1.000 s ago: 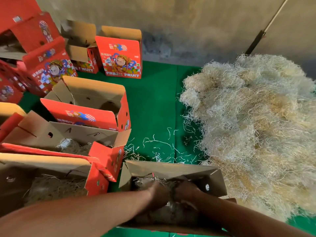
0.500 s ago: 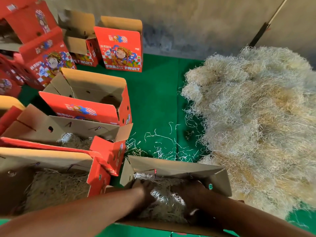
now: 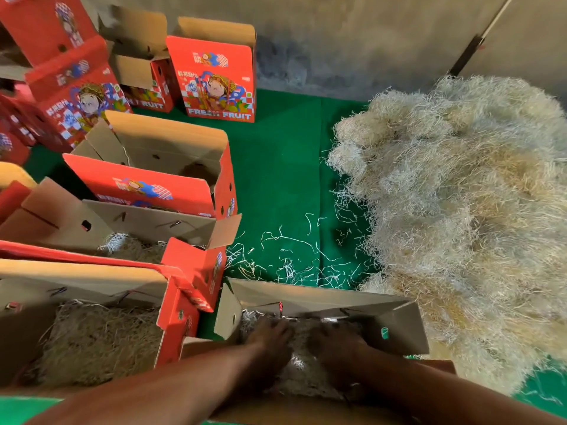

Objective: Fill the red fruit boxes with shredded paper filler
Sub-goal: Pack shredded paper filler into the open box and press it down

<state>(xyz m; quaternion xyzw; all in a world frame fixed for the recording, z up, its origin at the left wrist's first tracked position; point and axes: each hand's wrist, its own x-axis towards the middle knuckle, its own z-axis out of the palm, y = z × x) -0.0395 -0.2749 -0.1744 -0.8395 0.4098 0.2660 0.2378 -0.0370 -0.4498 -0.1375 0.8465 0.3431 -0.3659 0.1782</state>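
Observation:
An open fruit box stands right in front of me, its brown flaps spread. Both my hands are inside it. My left hand and my right hand lie palm down, side by side, on the shredded paper filler in the box, fingers spread and pressing near its far wall. A large heap of pale shredded paper lies on the green mat to the right, next to the box.
To the left, two open red boxes hold filler; behind them an open box shows a bare inside. More red boxes stand against the grey wall. Loose strands litter the green mat.
My hands have shifted within the box from its middle toward its far wall, still on the filler. The view has tilted slightly; boxes and heap stay put.

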